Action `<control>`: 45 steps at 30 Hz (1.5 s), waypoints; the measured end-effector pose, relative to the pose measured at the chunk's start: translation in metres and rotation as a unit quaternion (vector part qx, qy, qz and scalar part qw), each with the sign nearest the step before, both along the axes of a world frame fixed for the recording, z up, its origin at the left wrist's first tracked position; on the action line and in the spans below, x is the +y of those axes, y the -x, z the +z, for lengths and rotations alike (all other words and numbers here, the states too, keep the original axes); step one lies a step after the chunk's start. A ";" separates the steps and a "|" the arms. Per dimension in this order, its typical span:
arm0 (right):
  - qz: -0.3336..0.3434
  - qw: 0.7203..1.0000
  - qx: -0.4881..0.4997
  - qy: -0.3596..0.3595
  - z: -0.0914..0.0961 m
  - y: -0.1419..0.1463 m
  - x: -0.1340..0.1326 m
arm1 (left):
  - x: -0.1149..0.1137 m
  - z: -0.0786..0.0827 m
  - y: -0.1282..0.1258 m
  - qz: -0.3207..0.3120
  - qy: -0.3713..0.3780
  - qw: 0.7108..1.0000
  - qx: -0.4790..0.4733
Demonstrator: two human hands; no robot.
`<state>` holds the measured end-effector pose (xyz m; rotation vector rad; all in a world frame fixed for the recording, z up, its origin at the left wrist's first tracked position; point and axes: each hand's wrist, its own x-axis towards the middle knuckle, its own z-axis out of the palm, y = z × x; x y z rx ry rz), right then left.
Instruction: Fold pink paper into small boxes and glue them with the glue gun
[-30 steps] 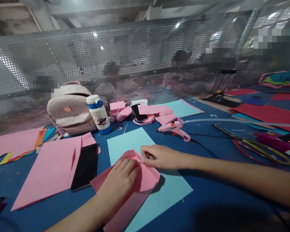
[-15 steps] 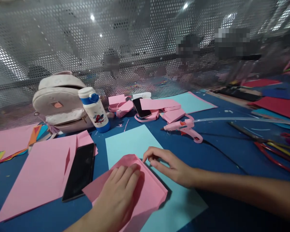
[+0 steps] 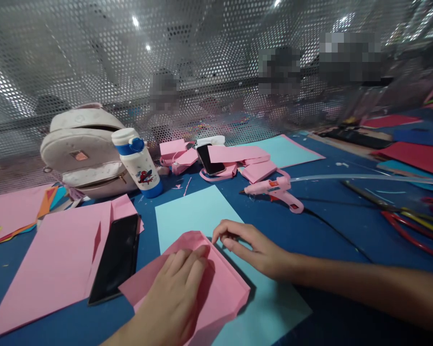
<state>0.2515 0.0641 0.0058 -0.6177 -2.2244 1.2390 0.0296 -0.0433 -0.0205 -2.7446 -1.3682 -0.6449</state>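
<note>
A piece of folded pink paper (image 3: pixel 222 293) with raised edges lies partly over a light blue sheet (image 3: pixel 189 211). My left hand (image 3: pixel 178 288) rests inside it, fingers together and bent against the paper near its top corner; the thumb is hidden. On the outer side of that corner is my right hand (image 3: pixel 254 247). Its index fingertip is at the paper's edge, the thumb stands apart from it, and the other fingers are curled. Beyond the right hand lies a pink hot glue gun (image 3: pixel 274 190) with a long clear glue stick (image 3: pixel 346 178) in its back.
Pink sheets (image 3: pixel 54 259) and a black phone (image 3: pixel 117 259) lie at left. Behind stand a white backpack (image 3: pixel 82 156) and a bottle (image 3: pixel 139 166). Pink paper pieces (image 3: pixel 238 154) lie along a perforated metal screen (image 3: pixel 209 53). Red-handled scissors (image 3: pixel 400 228) are at right, near the gun's cord (image 3: pixel 335 235).
The view has shifted slightly, so things at the left appear a little further left. Both hands keep nearly the same place on the pink paper.
</note>
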 end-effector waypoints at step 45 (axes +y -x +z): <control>-0.015 0.999 -0.042 0.004 -0.004 0.010 -0.001 | 0.004 0.031 -0.003 -0.106 0.099 0.985 0.097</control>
